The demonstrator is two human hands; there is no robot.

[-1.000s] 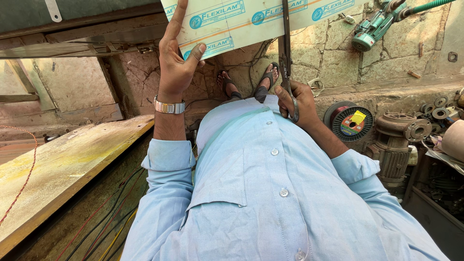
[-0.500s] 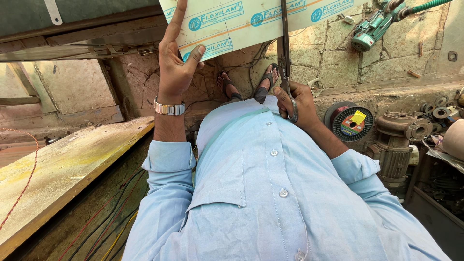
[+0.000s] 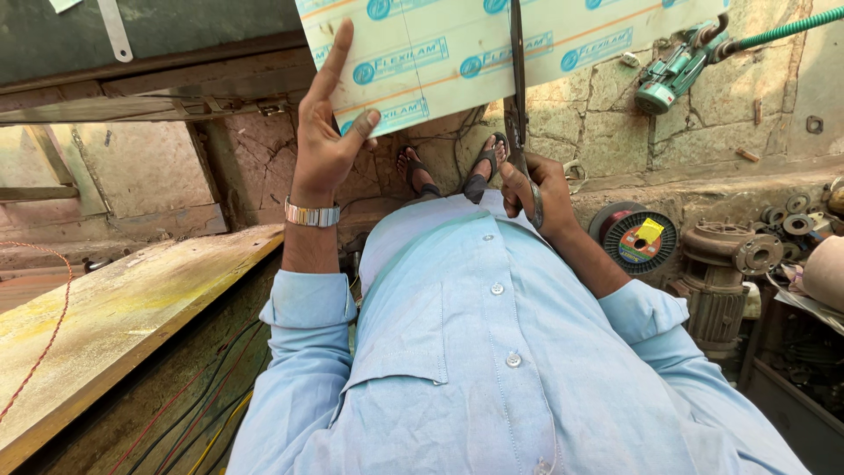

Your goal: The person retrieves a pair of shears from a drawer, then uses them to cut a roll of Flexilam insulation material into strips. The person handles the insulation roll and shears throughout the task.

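Head view: left hand (image 3: 323,145) pinches the far sheet's (image 3: 457,48) near-left edge, right hand (image 3: 538,189) is closed around shears (image 3: 517,97) cutting it; the floppy sheet could buckle, skewing the cut toward the fingers.

Your left hand (image 3: 327,141) grips the lower left corner of a cream laminate sheet (image 3: 457,53) bearing repeated round blue logos and orange lines. At right, a yellow label (image 3: 649,232) lies on a red-rimmed wire spool (image 3: 635,237).
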